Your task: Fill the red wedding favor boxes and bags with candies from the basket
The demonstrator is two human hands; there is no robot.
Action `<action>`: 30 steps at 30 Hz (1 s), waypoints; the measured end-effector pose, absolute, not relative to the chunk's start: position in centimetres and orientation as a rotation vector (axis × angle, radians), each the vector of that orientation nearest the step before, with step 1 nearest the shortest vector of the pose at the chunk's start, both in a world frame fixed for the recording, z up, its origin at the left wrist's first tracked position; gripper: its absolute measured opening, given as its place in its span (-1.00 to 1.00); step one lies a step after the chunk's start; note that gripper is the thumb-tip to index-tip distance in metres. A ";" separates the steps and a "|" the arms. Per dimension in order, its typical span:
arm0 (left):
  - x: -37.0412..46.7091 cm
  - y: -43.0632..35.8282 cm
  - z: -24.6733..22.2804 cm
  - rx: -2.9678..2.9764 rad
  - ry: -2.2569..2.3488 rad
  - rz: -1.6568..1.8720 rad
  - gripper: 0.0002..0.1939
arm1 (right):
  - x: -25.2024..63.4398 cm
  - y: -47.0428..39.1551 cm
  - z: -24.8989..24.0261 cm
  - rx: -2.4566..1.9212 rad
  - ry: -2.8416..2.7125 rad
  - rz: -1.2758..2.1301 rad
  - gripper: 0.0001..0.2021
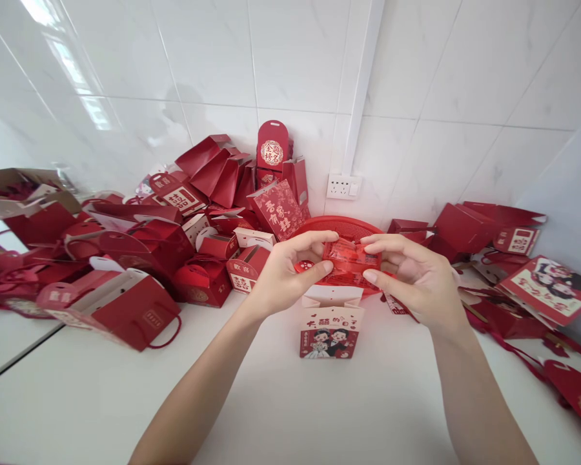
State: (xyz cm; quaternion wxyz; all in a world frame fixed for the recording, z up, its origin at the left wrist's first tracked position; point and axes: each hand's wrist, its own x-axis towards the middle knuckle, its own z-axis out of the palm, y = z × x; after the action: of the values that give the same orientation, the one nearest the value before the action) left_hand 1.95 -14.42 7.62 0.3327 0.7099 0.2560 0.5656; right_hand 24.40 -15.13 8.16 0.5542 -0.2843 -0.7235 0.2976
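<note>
Between my two hands is a small red wrapped packet [351, 257], shiny and partly see-through. My left hand [297, 268] pinches its left end between thumb and fingers, and my right hand [407, 271] grips the right end the same way. Just below them a small paper box [328, 332] stands upright on the white table, open at the top, with a cartoon couple on its front. Behind the hands sits a red plastic basket [358, 226], partly hidden by them and the packet.
Many red gift boxes [126, 303] and bags are heaped on the left, up to the tiled wall. More red boxes [459, 229] and a card with a couple [549, 287] lie on the right. A wall socket [343, 186] is behind the basket.
</note>
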 end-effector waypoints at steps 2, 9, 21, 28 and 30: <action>2.0 -14.4 7.6 1.851 0.671 1.479 -0.67 | 24.4 -15.1 8.1 -0.669 -1.714 0.695 -0.79; 2.0 -14.4 7.6 1.859 0.666 1.477 -0.66 | 24.5 -15.1 8.1 -0.693 -1.716 0.676 -0.78; 2.1 -14.4 7.5 1.864 0.674 1.492 -0.67 | 24.5 -15.2 8.2 -0.700 -1.715 0.701 -0.79; 2.1 -14.4 7.4 1.863 0.688 1.493 -0.66 | 24.5 -15.2 8.0 -0.704 -1.717 0.693 -0.78; 2.1 -14.4 7.4 1.862 0.685 1.494 -0.66 | 24.5 -15.4 8.2 -0.711 -1.717 0.702 -0.79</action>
State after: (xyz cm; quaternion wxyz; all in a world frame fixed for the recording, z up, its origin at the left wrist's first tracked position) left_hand 2.13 -14.43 7.44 0.3231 0.7095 0.2610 0.5693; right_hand 24.52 -15.37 8.22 0.5460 -0.2999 -0.7240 0.2962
